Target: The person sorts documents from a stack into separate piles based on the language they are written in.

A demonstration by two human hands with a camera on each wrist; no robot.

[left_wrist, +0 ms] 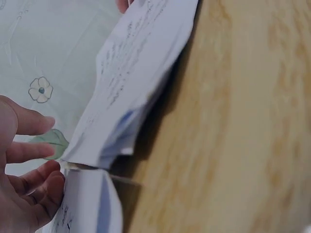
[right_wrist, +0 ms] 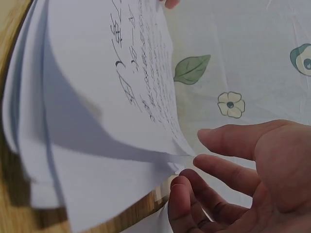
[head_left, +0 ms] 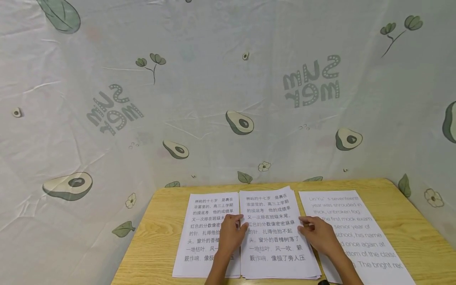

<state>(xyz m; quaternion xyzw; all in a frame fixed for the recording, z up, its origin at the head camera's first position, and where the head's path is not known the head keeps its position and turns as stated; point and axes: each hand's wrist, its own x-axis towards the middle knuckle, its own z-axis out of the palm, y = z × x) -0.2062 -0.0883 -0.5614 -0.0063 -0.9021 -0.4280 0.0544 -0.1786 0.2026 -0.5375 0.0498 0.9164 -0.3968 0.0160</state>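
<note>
Three lots of printed white paper lie side by side. The middle stack of paper (head_left: 272, 233) carries Chinese text and has uneven edges. Beside its left edge is my left hand (head_left: 230, 235), with the fingers loosely bent and the thumb apart. At its right edge my right hand (head_left: 319, 236) touches the paper; the right wrist view has a fingertip of that hand (right_wrist: 248, 179) against the edge of a bowed sheet (right_wrist: 102, 116). In the left wrist view, the left hand (left_wrist: 26, 189) holds nothing between thumb and fingers.
To the left lies another stack of Chinese text (head_left: 194, 237), partly under my left forearm. Paper with English text (head_left: 370, 241) is on the right, partly covered by my right arm. All rest on a wooden table (head_left: 153, 225) before a patterned cloth (head_left: 206, 91). A small black object (head_left: 323, 282) shows at the front.
</note>
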